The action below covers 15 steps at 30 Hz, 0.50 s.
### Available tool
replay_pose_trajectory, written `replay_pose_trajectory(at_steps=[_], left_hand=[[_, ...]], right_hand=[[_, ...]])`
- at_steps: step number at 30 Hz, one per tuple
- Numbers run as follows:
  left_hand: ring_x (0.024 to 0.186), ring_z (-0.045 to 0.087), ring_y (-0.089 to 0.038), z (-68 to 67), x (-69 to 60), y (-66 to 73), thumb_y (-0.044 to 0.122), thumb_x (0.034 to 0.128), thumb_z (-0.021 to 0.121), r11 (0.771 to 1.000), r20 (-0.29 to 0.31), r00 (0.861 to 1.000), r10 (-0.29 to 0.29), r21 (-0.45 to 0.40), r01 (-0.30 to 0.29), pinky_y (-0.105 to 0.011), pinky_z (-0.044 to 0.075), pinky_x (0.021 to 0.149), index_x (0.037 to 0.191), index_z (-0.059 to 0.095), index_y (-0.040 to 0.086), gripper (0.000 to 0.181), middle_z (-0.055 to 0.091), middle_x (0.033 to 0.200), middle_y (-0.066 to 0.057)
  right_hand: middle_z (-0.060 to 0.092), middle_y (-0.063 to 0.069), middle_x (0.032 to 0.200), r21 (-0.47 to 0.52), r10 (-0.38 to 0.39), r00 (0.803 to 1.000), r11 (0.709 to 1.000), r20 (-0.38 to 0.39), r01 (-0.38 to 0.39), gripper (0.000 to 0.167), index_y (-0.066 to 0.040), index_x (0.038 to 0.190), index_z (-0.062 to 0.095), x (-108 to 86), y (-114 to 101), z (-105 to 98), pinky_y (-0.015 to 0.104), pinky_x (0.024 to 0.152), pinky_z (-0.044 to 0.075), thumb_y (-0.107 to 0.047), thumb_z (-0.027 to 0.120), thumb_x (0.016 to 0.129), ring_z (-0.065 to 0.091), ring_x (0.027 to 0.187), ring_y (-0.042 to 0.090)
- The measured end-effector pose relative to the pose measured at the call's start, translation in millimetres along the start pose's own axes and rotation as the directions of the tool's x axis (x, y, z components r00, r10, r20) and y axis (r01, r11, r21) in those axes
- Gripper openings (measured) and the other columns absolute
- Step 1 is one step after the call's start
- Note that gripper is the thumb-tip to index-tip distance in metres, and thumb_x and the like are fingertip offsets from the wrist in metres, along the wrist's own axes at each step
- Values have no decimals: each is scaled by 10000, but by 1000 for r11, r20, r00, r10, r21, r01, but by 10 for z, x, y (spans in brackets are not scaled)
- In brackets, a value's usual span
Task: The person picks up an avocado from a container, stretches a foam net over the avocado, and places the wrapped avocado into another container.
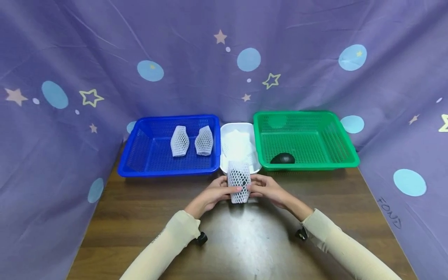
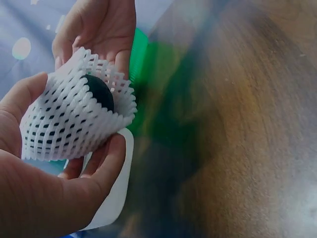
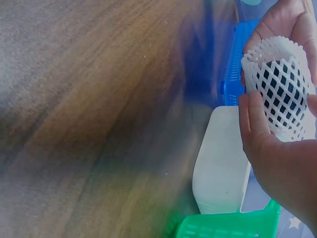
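Note:
A white foam net sleeve (image 1: 238, 175) is held between both hands over the near edge of the white tray. Inside it sits a dark, rounded avocado (image 2: 100, 92), showing through the mesh and at the sleeve's open end. The left hand (image 1: 213, 193) grips the sleeve from the left, thumb on one side and fingers underneath. From the other side the right hand (image 1: 268, 189) holds it with thumb and fingers. Another dark avocado (image 1: 283, 158) lies in the near part of the green basket (image 1: 308, 167).
At the back left stands a blue basket (image 1: 168, 172) with two net-wrapped pieces (image 1: 180, 142) in it. The white tray (image 1: 258, 168), between the baskets, contains white foam nets (image 1: 238, 142). A patterned curtain (image 1: 196, 58) hangs behind the wooden table (image 1: 140, 217).

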State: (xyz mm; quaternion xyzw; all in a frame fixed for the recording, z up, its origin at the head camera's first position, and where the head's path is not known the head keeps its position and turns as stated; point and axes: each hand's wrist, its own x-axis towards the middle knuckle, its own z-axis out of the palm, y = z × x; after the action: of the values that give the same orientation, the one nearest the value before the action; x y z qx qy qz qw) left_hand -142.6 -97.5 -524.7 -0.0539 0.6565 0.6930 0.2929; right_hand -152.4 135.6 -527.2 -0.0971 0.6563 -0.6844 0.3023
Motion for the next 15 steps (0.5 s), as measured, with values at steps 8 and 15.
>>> replay_pose_trajectory(at_steps=[8,15], left_hand=[[1040,688,-191,60,9,26,162,886,771,999,-18,999,36,-8,-37,-392,574,975,1387,471,-26,613,663,1288,-207],[1001,688,-161,29,-20,96,194,877,785,999,-51,997,50,-9,-51,-362,583,945,1372,498,-11,608,658,1259,-150]], right_hand=[[686,203,1205,-51,-15,1000,999,-20,14,570,114,1423,451,-26,-35,-24,505,1016,545,-122,693,964,709,1029,171],[694,197,1193,-65,-34,999,997,-9,34,566,115,1414,453,31,-100,1,564,1035,513,-132,696,966,710,1023,160]])
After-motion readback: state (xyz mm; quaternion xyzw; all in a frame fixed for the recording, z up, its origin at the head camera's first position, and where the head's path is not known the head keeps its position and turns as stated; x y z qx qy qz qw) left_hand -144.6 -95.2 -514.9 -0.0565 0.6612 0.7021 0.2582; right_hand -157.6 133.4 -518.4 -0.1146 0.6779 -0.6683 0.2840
